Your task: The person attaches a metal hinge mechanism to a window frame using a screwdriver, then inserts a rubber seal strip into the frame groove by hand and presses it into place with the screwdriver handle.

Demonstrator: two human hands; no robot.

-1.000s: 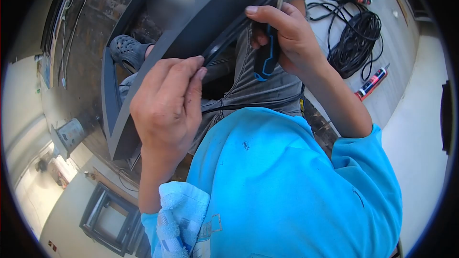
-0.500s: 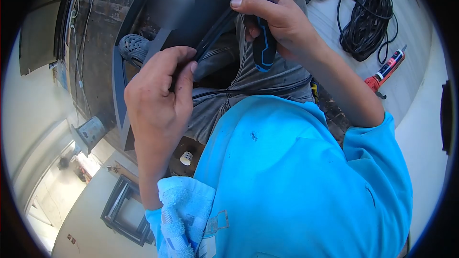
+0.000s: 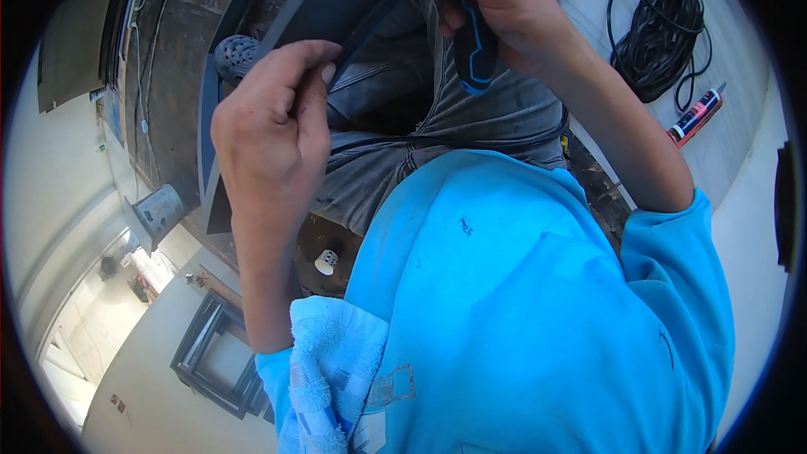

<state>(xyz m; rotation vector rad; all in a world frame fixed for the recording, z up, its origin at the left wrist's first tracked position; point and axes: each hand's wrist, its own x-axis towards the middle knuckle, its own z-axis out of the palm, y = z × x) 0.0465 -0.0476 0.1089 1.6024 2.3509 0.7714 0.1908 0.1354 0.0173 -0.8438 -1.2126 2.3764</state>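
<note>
My left hand (image 3: pixel 273 118) pinches a thin black strip (image 3: pixel 370 27) at the inner edge of a dark grey frame (image 3: pixel 315 2), which lies across my legs. At the top, my right hand (image 3: pixel 513 13) is wrapped round a screwdriver with a black and blue handle (image 3: pixel 476 50); its shaft points up out of view. My right thumb rests near the frame's edge by the strip. The strip runs between the two hands, and a black cord crosses my lap below.
A coil of black cable (image 3: pixel 660 38) and a sealant tube (image 3: pixel 698 116) lie at the right. At the left are a grey bucket (image 3: pixel 158 212) and a grey frame (image 3: pixel 220 355). A white cup (image 3: pixel 326 262) is near my left forearm.
The view has shifted, so the frame and both hands sit higher in the picture. My left hand keeps its pinch and my right hand still holds the screwdriver. The white cup has come into view.
</note>
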